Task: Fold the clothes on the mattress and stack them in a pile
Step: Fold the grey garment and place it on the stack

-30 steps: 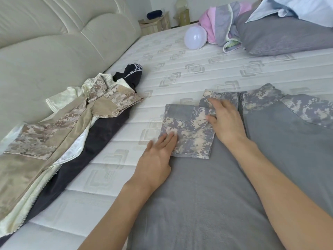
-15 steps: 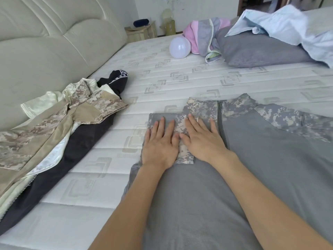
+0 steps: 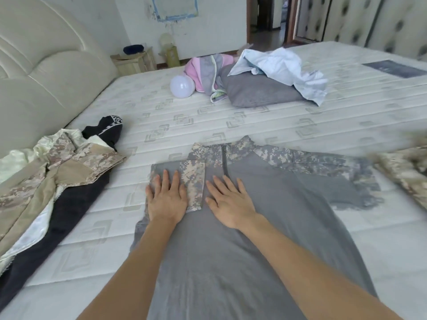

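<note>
A grey shirt (image 3: 231, 262) with grey camouflage shoulders and a zip collar lies flat on the white mattress (image 3: 231, 116) in front of me. Its left sleeve (image 3: 194, 181) is folded in over the chest. My left hand (image 3: 166, 199) presses flat on the folded part, fingers straight. My right hand (image 3: 231, 202) lies flat on the chest just right of the sleeve, below the zip. The shirt's right sleeve (image 3: 335, 172) stretches out to the right.
A pile of tan camouflage, cream and black clothes (image 3: 57, 181) lies at the left by the padded headboard (image 3: 46, 77). Another camouflage garment (image 3: 406, 172) sits at the right edge. A grey pillow (image 3: 258, 93), light blue cloth (image 3: 284, 68), pink garment (image 3: 203, 72) and white ball (image 3: 182, 86) lie farther back.
Both hands slid over the folded sleeve and now press flat, side by side, a little apart. My view has lifted, so more of the room and the right-hand garment shows.
</note>
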